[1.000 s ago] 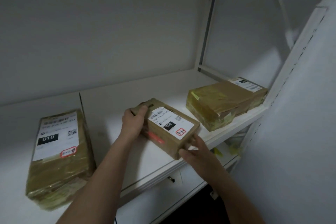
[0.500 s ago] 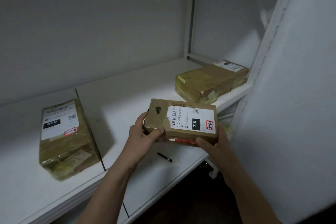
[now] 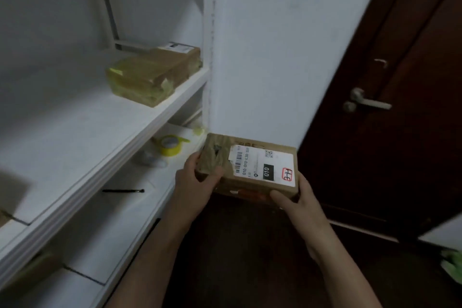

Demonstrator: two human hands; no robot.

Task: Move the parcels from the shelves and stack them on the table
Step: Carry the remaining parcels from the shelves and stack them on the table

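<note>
Off the shelf (image 3: 75, 137) now: parcel (image 3: 252, 170) (label up) in left hand (image 3: 192, 182), right hand (image 3: 297, 204).

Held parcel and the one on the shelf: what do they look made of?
Held parcel: brown cardboard by the look of it, matte, torn and scuffed at its left end, with a white paper label stuck on top. Shelf parcel: probably cardboard too, but wrapped in glossy yellowish tape that shines at one corner.
</note>
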